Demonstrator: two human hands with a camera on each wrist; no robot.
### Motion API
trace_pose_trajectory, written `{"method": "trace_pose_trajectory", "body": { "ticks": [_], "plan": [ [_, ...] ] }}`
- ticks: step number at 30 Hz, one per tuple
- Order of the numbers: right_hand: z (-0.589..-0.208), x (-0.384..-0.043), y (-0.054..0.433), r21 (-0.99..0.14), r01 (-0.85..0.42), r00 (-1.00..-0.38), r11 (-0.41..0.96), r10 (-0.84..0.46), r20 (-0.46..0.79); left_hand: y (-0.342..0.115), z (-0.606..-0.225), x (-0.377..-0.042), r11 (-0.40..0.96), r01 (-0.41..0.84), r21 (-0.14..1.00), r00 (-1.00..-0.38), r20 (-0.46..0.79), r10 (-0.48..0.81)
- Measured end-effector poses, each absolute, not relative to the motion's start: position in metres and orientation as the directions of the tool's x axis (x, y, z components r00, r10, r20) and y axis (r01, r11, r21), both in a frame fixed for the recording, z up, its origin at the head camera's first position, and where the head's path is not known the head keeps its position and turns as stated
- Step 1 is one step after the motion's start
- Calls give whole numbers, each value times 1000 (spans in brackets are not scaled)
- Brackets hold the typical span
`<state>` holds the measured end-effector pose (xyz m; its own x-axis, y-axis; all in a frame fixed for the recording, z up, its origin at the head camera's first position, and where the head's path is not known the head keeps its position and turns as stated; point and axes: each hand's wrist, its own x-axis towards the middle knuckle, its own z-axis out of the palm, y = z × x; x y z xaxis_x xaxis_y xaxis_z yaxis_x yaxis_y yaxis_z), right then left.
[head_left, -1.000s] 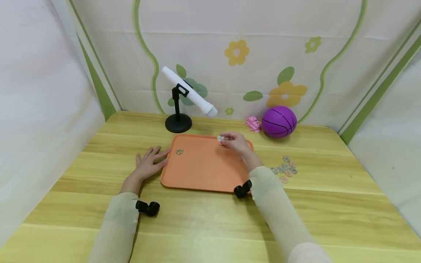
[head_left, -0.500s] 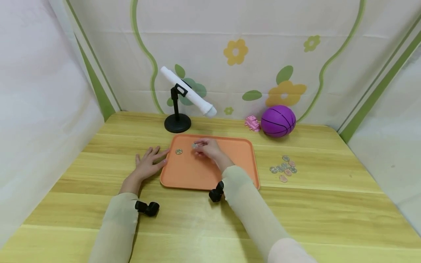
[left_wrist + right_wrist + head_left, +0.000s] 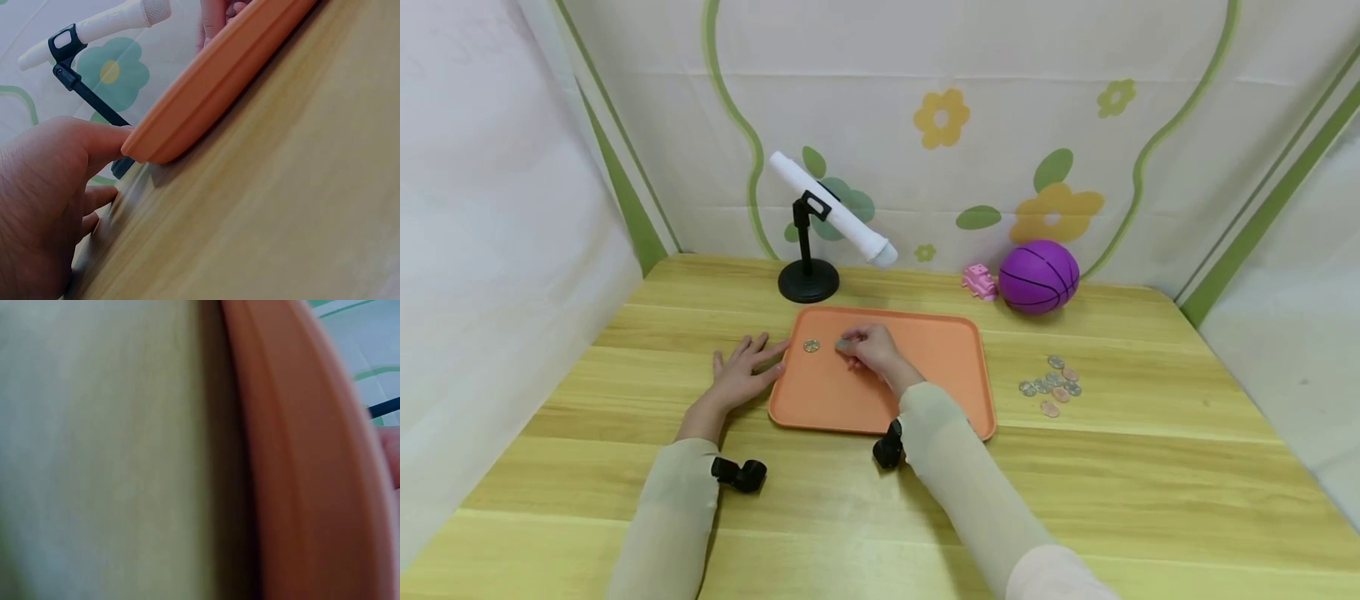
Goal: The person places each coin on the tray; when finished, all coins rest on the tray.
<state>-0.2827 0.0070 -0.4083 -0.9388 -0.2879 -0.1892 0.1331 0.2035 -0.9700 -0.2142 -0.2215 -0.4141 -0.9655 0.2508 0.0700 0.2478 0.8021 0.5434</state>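
In the head view my right hand (image 3: 871, 348) is low over the left half of an orange tray (image 3: 925, 367). It pinches a silvery coin (image 3: 842, 344) between thumb and fingers. Just left of it another coin (image 3: 811, 345) lies flat on the tray. My left hand (image 3: 741, 379) rests on the table with fingers spread, its fingertips touching the tray's left edge. The left wrist view shows the thumb (image 3: 106, 147) of that hand against the tray's corner (image 3: 150, 140). The right wrist view shows mostly the tray's side wall (image 3: 306, 450) and only a sliver of the hand.
Several silver and copper coins (image 3: 1054, 383) lie loose on the wooden table (image 3: 1150, 450) right of the tray. Behind it stand a white microphone (image 3: 842, 218) on a black stand (image 3: 808, 281), a pink toy train (image 3: 979, 282) and a purple ball (image 3: 1039, 277). A patterned curtain closes the back.
My right hand has carried the coin leftward across the tray from its right rear side, then slightly down beside the lying coin. My left hand has stayed at the tray's edge.
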Motion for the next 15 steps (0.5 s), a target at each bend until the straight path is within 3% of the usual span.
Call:
{"method": "trace_pose_trajectory", "body": {
  "ticks": [15],
  "plan": [
    [-406,-280,9,-968,62,-934,242,-328,-142,-220,-413,-213,801,259,540,-963,80,257]
  ]
}}
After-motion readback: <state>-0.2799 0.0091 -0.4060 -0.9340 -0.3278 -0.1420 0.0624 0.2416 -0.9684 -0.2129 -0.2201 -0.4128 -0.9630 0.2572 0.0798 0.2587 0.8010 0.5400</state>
